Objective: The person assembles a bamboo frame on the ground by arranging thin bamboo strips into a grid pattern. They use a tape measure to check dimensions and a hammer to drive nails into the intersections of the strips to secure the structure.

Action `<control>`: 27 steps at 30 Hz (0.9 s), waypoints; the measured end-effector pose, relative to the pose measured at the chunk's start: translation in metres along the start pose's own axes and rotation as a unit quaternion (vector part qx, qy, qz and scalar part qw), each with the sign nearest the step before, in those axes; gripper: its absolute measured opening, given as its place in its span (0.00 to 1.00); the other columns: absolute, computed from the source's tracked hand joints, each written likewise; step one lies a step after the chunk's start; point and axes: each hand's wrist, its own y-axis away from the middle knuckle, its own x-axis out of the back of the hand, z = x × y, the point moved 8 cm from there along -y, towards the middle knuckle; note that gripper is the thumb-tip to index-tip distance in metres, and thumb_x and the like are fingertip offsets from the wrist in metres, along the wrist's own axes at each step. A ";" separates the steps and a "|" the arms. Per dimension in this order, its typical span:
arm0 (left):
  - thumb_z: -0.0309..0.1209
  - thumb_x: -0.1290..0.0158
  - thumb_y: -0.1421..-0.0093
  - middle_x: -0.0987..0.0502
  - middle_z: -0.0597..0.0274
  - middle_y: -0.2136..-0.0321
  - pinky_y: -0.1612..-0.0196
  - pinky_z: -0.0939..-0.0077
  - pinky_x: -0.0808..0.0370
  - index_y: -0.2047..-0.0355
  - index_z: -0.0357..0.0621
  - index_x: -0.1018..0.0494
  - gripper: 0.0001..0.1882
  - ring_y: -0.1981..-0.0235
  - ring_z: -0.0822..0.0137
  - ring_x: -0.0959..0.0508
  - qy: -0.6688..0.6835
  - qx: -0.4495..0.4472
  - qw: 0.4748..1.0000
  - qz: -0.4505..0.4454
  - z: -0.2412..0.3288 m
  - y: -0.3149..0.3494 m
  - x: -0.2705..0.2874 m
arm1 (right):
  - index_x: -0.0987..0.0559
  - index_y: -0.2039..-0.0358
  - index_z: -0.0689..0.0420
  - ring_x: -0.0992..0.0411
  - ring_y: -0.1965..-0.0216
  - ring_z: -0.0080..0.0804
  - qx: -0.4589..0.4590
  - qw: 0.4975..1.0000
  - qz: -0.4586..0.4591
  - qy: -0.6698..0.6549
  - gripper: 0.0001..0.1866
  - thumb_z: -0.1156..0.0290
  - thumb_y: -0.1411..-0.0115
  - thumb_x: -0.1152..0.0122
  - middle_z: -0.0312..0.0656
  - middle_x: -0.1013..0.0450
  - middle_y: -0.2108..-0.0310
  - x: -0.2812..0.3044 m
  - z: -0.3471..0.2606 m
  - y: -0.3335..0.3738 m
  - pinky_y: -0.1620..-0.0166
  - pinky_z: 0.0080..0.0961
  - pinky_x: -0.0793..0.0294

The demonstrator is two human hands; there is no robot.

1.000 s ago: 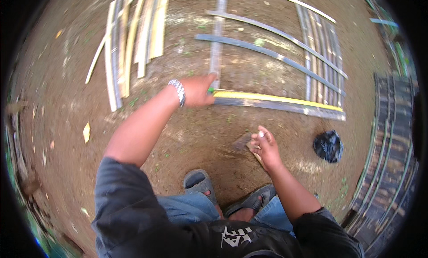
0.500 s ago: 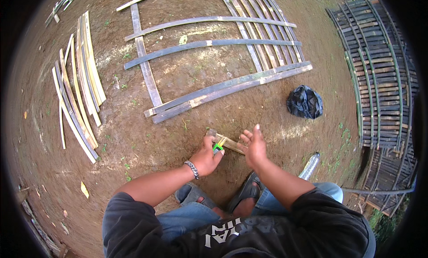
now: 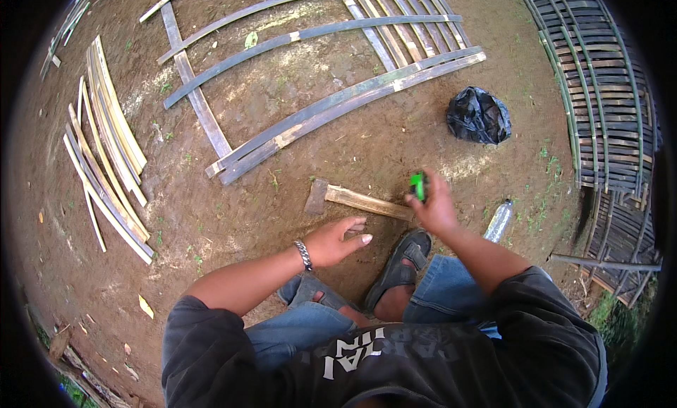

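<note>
In my right hand [image 3: 436, 205] is a small green-and-black tape measure [image 3: 419, 186], gripped between thumb and fingers above the end of a wooden handle. That handle belongs to a hatchet [image 3: 367, 201] lying on the bare soil, its dull metal head to the left. My left hand [image 3: 340, 241], with a chain bracelet on the wrist, is open and holds nothing, thumb apart from the fingers. It hovers just in front of the hatchet, over the ground near my sandals.
A frame of split-bamboo strips [image 3: 296, 129] lies ahead. Loose bamboo strips [image 3: 116, 119] are on the left. A black plastic bag [image 3: 479, 116] and a clear bottle [image 3: 499, 221] stand or lie to the right, before a slatted bamboo panel [image 3: 599, 90].
The tape measure has passed from my left hand to my right, which moved up and rightward. My left hand has come off the hatchet and opened. The view has tilted downward.
</note>
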 end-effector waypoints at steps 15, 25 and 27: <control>0.49 0.45 0.34 0.19 0.48 0.54 0.51 0.62 0.22 0.43 0.40 0.29 0.29 0.55 0.56 0.17 -0.121 0.037 0.992 0.021 0.007 0.018 0.008 | 0.17 0.53 0.50 0.21 0.54 0.50 -0.070 0.965 0.129 0.218 0.14 0.69 0.36 0.45 0.52 0.20 0.55 0.143 0.180 -0.194 0.51 0.40 0.22; 0.49 0.45 0.34 0.22 0.44 0.52 0.49 0.59 0.23 0.45 0.39 0.28 0.27 0.53 0.53 0.19 -0.110 0.017 0.992 0.059 -0.023 0.041 -0.007 | 0.25 0.44 0.56 0.27 0.43 0.52 -0.119 0.944 0.096 0.293 0.29 0.73 0.48 0.32 0.54 0.25 0.45 0.106 0.234 -0.241 0.40 0.40 0.27; 0.47 0.45 0.34 0.21 0.46 0.53 0.50 0.59 0.22 0.47 0.39 0.27 0.25 0.53 0.53 0.18 -0.102 0.022 0.990 0.100 -0.024 0.051 0.005 | 0.22 0.45 0.53 0.26 0.45 0.53 -0.119 0.951 0.110 0.264 0.23 0.72 0.42 0.39 0.52 0.24 0.46 0.101 0.201 -0.235 0.41 0.42 0.28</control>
